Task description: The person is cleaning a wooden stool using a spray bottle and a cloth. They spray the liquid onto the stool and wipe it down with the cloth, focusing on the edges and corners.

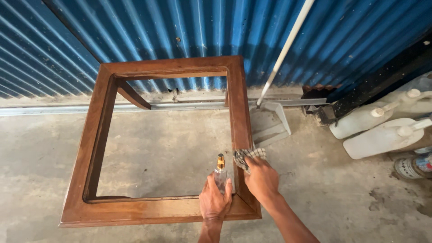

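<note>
A square wooden frame stands on the concrete floor, the left hand wrapped around a small gold-capped spray bottle held upright over its near rail, while the right hand presses a checked cloth flat against the right rail, apparently to rub it.
</note>
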